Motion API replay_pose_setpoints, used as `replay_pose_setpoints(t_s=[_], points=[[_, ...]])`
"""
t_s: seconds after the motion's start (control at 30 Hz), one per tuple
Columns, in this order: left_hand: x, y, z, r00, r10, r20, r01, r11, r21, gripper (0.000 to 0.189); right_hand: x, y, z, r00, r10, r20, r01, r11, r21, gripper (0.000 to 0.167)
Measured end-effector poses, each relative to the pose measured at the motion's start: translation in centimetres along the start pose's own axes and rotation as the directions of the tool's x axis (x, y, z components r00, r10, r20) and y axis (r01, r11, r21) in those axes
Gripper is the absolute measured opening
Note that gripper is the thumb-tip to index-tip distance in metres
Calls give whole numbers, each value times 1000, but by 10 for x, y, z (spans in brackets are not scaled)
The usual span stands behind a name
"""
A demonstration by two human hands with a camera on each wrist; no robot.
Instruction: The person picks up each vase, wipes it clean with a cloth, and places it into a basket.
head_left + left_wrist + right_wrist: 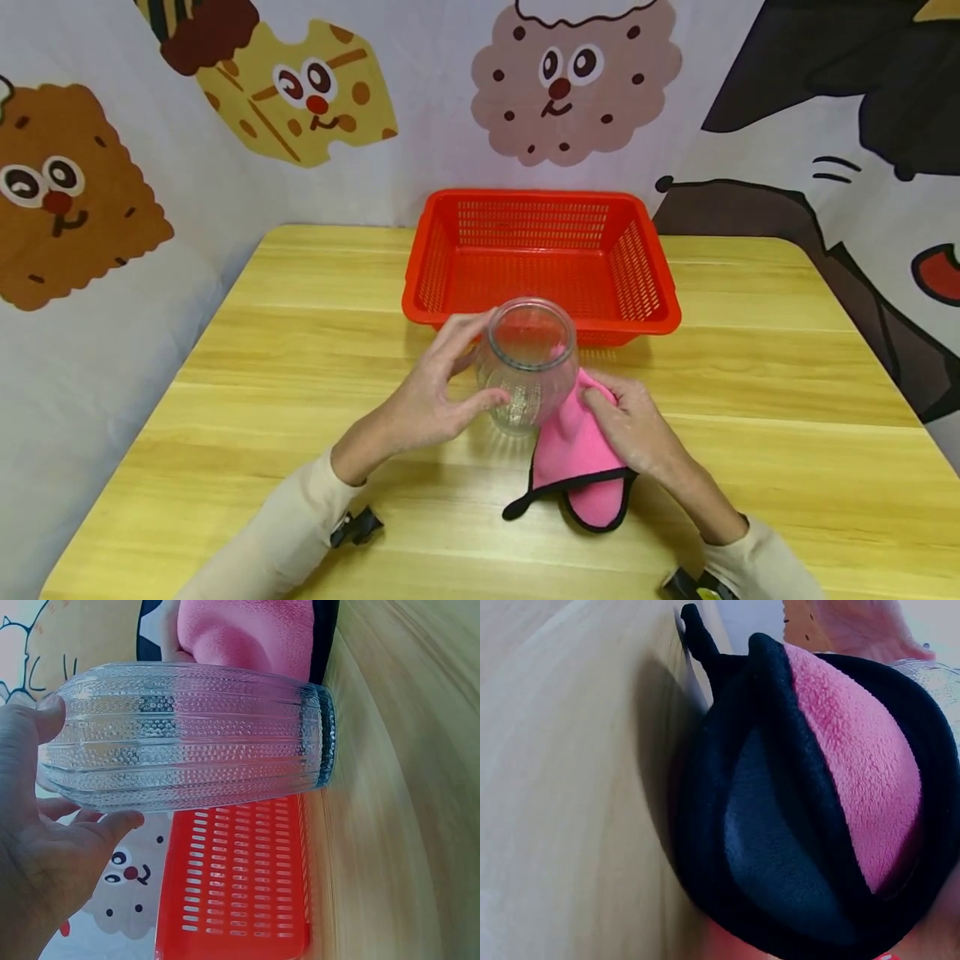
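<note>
A clear ribbed glass jar (528, 365) (187, 735) stands upright on the wooden table (300, 350). My left hand (438, 392) (45, 862) grips it from the left, thumb and fingers curled round its side. My right hand (633, 421) holds a pink cloth with black trim (577, 454) (855, 795) against the jar's right side. The cloth's lower end and a black loop (521, 504) rest on the table. In the right wrist view the cloth fills the frame and hides the hand.
A red plastic basket (540, 258) (232, 892) with slotted walls stands just behind the jar, nothing in it. Cartoon-printed fabric walls (150, 167) close off the table's back and sides. Bare tabletop lies left and right of the hands.
</note>
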State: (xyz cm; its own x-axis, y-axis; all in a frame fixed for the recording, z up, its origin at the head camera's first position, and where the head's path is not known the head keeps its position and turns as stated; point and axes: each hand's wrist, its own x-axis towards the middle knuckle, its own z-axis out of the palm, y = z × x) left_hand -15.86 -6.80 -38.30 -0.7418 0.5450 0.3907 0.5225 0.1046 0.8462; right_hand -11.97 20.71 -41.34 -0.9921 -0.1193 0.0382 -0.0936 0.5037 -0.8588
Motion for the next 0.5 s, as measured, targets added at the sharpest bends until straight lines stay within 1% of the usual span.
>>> replay_pose_setpoints(t_s=[0.17, 0.27, 0.37, 0.5], points=[[-1, 0, 0, 999, -20, 25, 20, 1000, -7, 85, 1, 3, 1, 999, 3, 43, -1, 1000, -30, 21], [-1, 0, -1, 999, -20, 40, 20, 1000, -13, 84, 1, 5, 2, 996, 14, 86, -11, 1000, -28, 19], [-1, -1, -3, 998, -7, 55, 7, 1000, -12, 83, 1, 8, 4, 993, 15, 116, -12, 1000, -25, 18], [0, -3, -4, 998, 8, 70, -8, 1000, 0, 82, 2, 12, 5, 991, 0, 135, 6, 999, -43, 18]])
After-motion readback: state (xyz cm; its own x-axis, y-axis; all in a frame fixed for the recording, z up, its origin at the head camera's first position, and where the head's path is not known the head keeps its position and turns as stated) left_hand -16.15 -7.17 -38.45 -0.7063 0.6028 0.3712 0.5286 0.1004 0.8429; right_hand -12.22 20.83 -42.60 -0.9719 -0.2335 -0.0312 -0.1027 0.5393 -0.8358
